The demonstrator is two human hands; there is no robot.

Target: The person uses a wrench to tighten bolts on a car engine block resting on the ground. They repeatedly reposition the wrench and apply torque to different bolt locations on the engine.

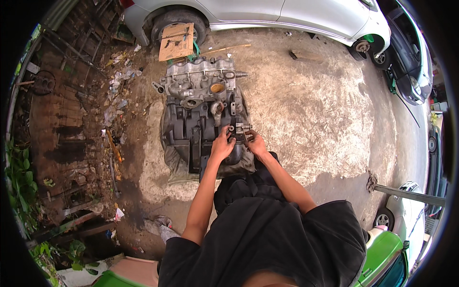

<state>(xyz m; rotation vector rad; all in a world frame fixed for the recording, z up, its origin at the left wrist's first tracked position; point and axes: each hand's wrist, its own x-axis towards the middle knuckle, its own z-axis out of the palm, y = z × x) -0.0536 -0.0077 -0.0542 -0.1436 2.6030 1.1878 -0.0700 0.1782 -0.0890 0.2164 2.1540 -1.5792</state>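
Observation:
A car engine stands before me on a dark, dirty cloth. Its pale metal top carries a round opening, tan inside. At the engine's near right part, my left hand has its fingers bent beside a small round metal piece with a hole. Whether they grip that piece is too small to tell. My right hand is closed in a pinch at a small metal bracket on the engine's right side. A thin piece seems to be between its fingertips, but its kind cannot be made out.
Beyond the engine, a flat brown board leans by the wheel of a silver car. A wooden block lies on the concrete. Litter lines the left side. Other cars stand at right, near a metal bar.

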